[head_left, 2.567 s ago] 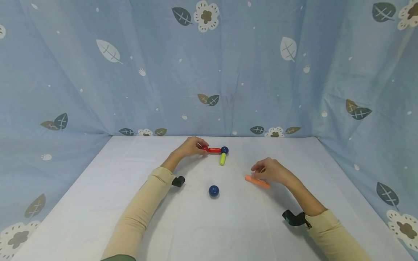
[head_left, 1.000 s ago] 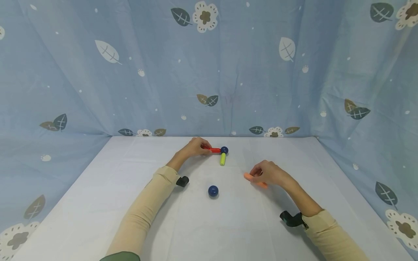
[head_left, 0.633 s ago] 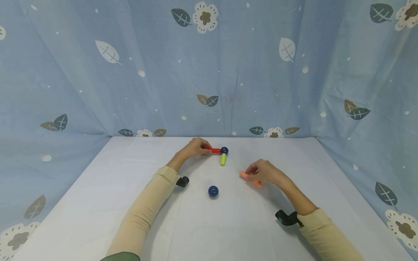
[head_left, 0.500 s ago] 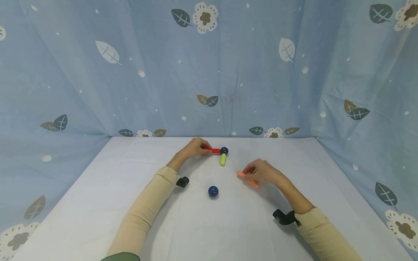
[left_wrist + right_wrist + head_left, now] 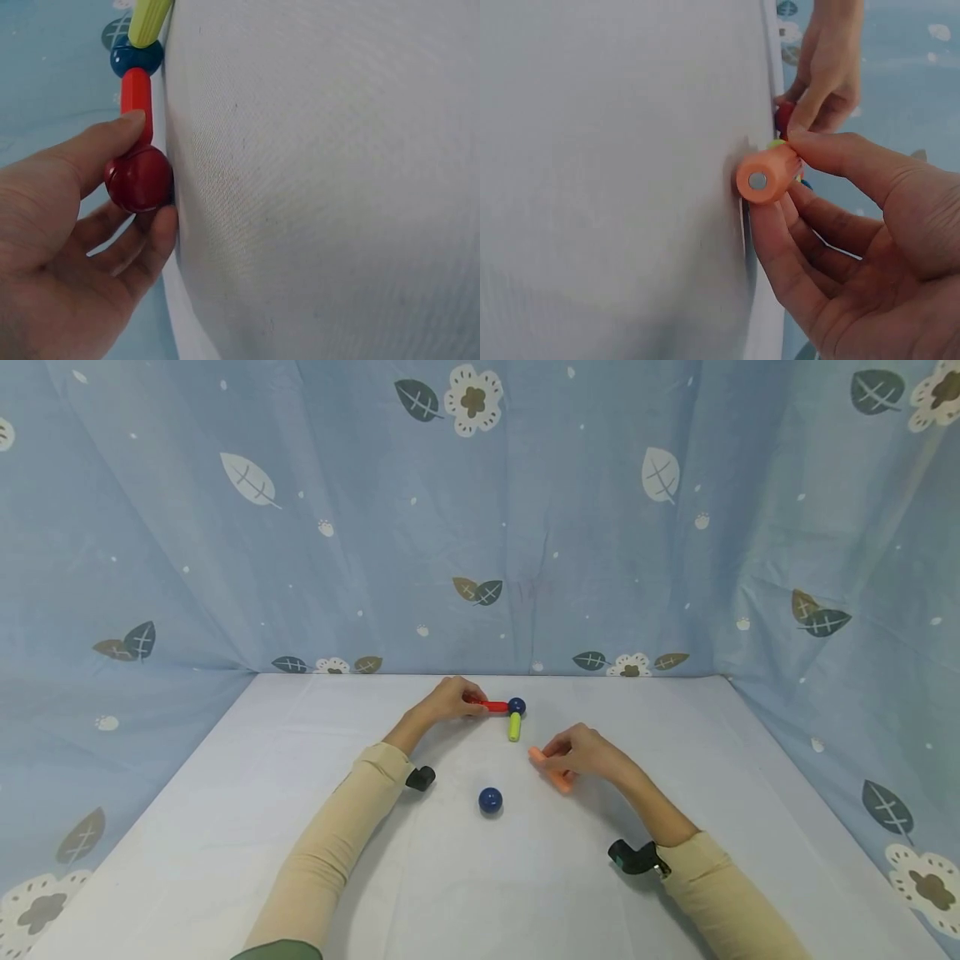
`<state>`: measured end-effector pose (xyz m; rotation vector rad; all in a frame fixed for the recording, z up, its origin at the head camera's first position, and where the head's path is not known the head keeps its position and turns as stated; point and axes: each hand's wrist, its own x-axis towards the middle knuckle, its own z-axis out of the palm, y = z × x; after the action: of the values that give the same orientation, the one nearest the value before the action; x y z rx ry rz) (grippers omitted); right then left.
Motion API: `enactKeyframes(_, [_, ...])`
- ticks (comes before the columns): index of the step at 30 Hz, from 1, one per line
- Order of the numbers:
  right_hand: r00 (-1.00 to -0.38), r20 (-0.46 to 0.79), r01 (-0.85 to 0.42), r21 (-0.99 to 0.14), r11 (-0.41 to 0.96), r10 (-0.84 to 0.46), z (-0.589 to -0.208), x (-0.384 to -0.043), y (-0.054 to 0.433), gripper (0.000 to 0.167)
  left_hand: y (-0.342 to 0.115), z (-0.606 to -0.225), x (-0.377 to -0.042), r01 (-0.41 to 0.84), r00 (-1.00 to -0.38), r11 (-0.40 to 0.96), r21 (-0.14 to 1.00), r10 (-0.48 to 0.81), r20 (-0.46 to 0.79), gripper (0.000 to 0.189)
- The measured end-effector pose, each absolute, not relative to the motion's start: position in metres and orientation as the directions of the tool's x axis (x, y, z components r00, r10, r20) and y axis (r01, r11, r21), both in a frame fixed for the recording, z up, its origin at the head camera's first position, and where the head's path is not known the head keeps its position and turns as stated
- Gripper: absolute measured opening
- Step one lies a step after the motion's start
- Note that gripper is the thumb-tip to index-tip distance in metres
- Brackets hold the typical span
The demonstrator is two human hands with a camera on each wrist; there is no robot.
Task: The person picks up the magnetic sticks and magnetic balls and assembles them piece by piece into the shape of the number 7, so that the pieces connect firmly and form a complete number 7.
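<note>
My left hand (image 5: 452,697) is at the back of the white table, its thumb on a red rod (image 5: 138,96) and its fingers around a red ball (image 5: 140,180). That rod joins a dark blue ball (image 5: 517,706), from which a yellow-green rod (image 5: 514,727) points toward the front. To the right, my right hand (image 5: 587,752) pinches an orange magnetic rod (image 5: 774,166) between thumb and fingers. A round metal disc (image 5: 757,180) shows in its near end. The orange rod is apart from the yellow-green one.
A loose blue ball (image 5: 491,800) lies on the white tabletop (image 5: 450,877) between the forearms. Behind the table's back edge hangs a blue patterned curtain (image 5: 375,543). Black wrist cameras (image 5: 633,857) jut from both sleeves.
My right hand, first only near the orange rod, has taken hold of it and moved it left, toward the yellow-green rod. The left hand slid slightly right along the red pieces, then stayed.
</note>
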<state>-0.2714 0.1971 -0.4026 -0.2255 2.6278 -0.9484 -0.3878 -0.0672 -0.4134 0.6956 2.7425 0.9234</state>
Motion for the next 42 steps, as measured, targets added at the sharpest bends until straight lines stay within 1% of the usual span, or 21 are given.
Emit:
enactKeyframes(10, [-0.935,-0.251,-0.022,-0.667,0.745,-0.251,-0.410,-0.275,0.189,0.034,-0.067,-0.416,-0.390,0.368,-0.880,0.704,0.608,0.475,-0.018,0.024])
enactKeyframes(20, [-0.933,-0.257,0.004,-0.705,0.709,-0.251,-0.407,-0.272,0.181,0.031,-0.066,-0.410,-0.388,0.377,-0.871,0.687,0.621,0.492,-0.015,0.025])
enactKeyframes(24, [-0.935,-0.269,0.029,-0.707,0.707,-0.231,-0.409,-0.273,0.177,0.031,-0.066,-0.410,-0.389,0.417,-0.858,0.688,0.594,0.513,0.009,0.026])
enactKeyframes(31, [-0.930,-0.306,0.097,-0.739,0.667,-0.204,-0.411,-0.274,0.171,0.031,-0.064,-0.403,-0.384,0.490,-0.838,0.674,0.553,0.538,0.088,0.027])
enactKeyframes(35, [-0.931,-0.303,0.097,-0.744,0.661,-0.204,-0.410,-0.274,0.169,0.031,-0.061,-0.397,-0.380,0.524,-0.831,0.682,0.510,0.540,0.133,0.026])
enactKeyframes(37, [-0.931,-0.303,0.099,-0.746,0.658,-0.203,-0.411,-0.275,0.169,0.031,-0.059,-0.395,-0.379,0.553,-0.817,0.672,0.493,0.553,0.163,0.026])
enactKeyframes(40, [-0.931,-0.306,0.108,-0.752,0.650,-0.200,-0.411,-0.275,0.168,0.031,-0.054,-0.391,-0.377,0.581,-0.793,0.632,0.513,0.582,0.182,0.025])
enactKeyframes(42, [-0.930,-0.307,0.109,-0.752,0.650,-0.200,-0.411,-0.276,0.168,0.031,-0.052,-0.391,-0.377,0.589,-0.777,0.607,0.533,0.606,0.169,0.025])
